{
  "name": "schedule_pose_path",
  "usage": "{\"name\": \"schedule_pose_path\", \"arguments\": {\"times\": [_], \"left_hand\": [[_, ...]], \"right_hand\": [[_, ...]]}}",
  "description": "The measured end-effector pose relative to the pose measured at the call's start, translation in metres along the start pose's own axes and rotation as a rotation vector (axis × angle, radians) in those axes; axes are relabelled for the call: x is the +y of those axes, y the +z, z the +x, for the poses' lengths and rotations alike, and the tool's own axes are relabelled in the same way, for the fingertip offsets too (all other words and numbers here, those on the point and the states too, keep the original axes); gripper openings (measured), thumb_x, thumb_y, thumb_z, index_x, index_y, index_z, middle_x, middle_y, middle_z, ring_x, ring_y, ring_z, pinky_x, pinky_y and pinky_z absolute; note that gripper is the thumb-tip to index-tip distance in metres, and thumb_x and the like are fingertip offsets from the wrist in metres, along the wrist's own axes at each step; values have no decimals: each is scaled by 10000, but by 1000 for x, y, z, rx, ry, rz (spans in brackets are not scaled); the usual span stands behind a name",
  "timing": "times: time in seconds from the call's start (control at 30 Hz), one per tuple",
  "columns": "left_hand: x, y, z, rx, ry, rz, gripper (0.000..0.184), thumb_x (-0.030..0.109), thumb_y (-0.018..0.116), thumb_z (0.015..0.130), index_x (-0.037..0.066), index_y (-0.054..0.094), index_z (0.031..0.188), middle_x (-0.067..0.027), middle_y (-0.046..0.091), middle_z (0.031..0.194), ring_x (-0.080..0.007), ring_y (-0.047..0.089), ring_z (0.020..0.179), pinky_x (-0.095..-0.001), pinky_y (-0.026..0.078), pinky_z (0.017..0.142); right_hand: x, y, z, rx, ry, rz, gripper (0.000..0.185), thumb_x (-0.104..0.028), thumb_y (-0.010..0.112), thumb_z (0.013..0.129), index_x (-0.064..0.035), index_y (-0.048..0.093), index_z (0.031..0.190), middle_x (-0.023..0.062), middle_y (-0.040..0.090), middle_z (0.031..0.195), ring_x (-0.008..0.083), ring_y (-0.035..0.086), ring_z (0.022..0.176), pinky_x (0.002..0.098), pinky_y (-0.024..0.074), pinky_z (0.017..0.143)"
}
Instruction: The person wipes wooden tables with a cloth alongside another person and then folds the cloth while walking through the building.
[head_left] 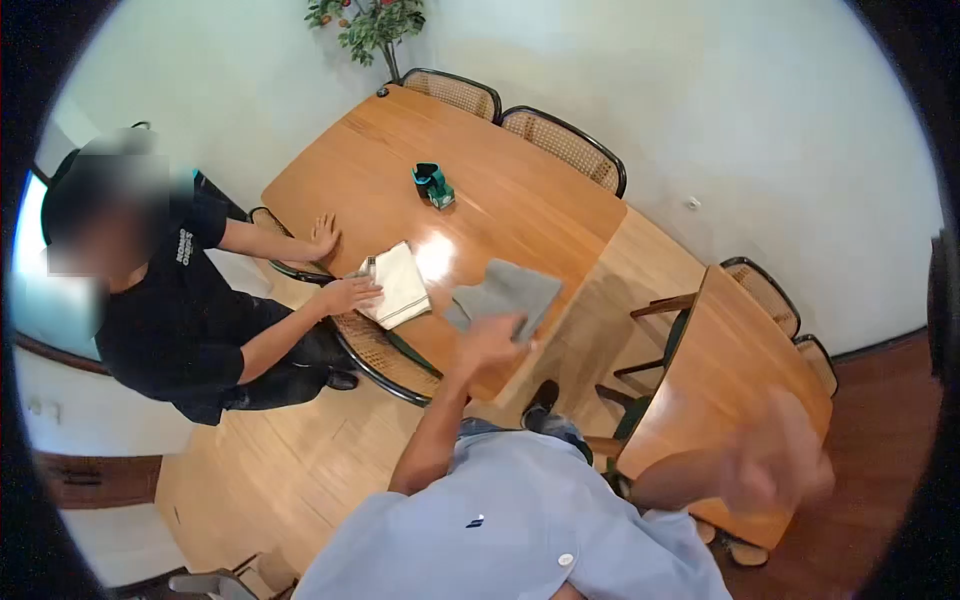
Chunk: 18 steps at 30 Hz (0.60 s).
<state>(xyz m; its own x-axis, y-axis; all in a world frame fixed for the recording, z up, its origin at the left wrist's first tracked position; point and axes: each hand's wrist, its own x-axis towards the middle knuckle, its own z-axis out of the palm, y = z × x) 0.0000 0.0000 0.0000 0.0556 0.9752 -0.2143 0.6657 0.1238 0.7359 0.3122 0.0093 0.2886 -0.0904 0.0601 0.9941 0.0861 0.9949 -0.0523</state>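
My left hand (490, 342) is at the near end of the wooden table, its fingers closed on the near edge of a folded grey cloth (515, 290). Out to the right, my right hand (780, 462) is smeared by motion in front of a second wooden table, and its finger positions are unclear. To the left of the grey cloth lies a folded white cloth (400, 288) with dark stripes near its edge. A co-worker's hand (350, 296) rests at the white cloth's left side.
A co-worker in a black shirt (180, 320) stands at the left, the other hand on the wooden table (350, 170). A dark green strap-like object (434, 186) sits mid-table. Cane-backed chairs (565, 145) line the far side. The second table (720, 380) stands at right.
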Motion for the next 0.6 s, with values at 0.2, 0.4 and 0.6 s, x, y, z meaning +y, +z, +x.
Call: {"name": "schedule_pose_path", "arguments": {"times": [0.2,0.4,0.6], "left_hand": [[-60,149,30,-99,-267,-131,733,453,696,864,147,443,1480,-256,402,1498,-451,402,1354,-490,356,1128],[-55,151,36,276,-349,212,711,331,741,836,194,451,1471,-222,223,1598,-454,332,1404,-521,356,1122],[-70,155,58,342,-358,212,674,279,733,838,252,466,1456,-230,204,1608,-462,305,1419,-541,359,1115]], "right_hand": [[133,45,-228,-804,1301,245,171,-91,639,922,-49,586,1080,35,596,883,135,580,813,288,493,735],[133,14,-352,-1403,1163,532,365,-130,654,913,-29,583,1256,93,655,984,181,614,863,309,513,781],[133,-15,-366,-1273,1272,455,388,-182,669,928,-24,573,1270,114,659,1028,187,625,906,314,512,797]]}}
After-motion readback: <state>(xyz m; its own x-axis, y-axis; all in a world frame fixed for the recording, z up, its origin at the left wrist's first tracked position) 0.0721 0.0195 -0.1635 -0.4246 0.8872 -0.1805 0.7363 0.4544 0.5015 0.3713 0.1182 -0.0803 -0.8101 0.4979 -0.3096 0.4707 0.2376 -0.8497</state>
